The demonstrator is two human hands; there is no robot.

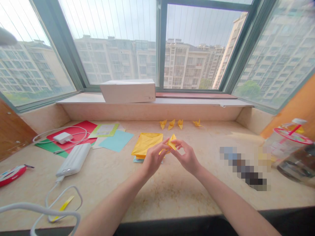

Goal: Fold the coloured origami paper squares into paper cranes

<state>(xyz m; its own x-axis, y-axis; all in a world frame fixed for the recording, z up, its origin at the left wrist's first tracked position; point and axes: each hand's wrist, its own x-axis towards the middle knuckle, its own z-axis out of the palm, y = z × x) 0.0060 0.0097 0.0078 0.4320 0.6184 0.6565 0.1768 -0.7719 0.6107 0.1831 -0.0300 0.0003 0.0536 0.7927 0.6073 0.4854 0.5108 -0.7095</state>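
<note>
Both my hands meet over the middle of the stone counter [172,190]. My left hand [154,159] and my right hand [187,157] pinch a small folded piece of yellow paper [171,143] between their fingertips, just above the surface. Right behind it lies a stack of yellow paper sheets [146,144] with a blue sheet under it. Farther back, near the wall, several finished yellow paper cranes [171,124] stand in a row.
At the left lie red, green and blue paper sheets [115,140], a white charger [63,137], a white power bank [73,159] with cable, and a red and white object [11,174]. A white box [128,90] sits on the sill. Plastic containers [287,144] stand at right.
</note>
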